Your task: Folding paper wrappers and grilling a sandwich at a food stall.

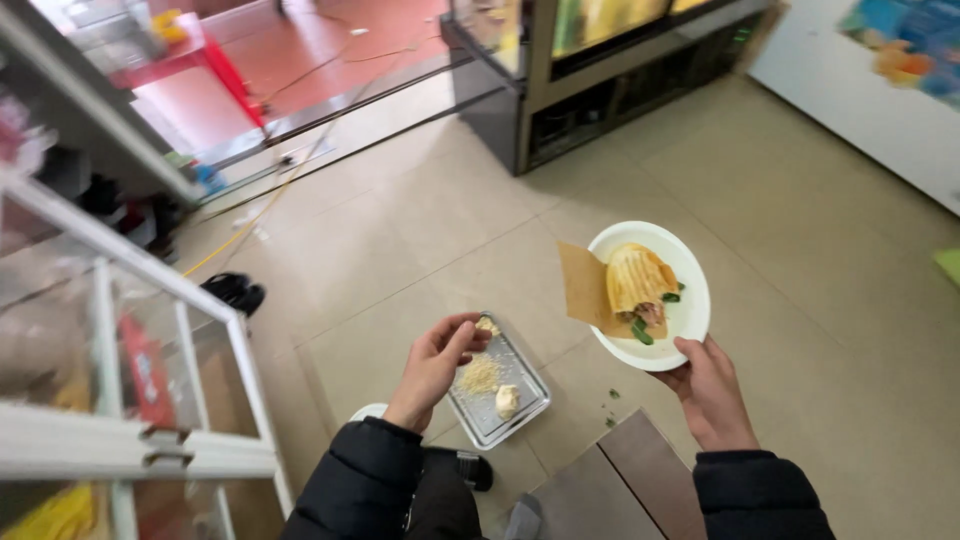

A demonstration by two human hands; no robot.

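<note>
White plate (690,300) with a grilled wrap (638,280) sits gripped in the right hand (712,390); left hand (435,365) grasps a small metal tray (520,400).

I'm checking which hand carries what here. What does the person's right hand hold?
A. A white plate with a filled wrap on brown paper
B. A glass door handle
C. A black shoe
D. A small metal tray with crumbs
A: the right hand grips the rim of the white plate that carries the wrap on brown paper, while the left hand holds the metal tray.
</note>
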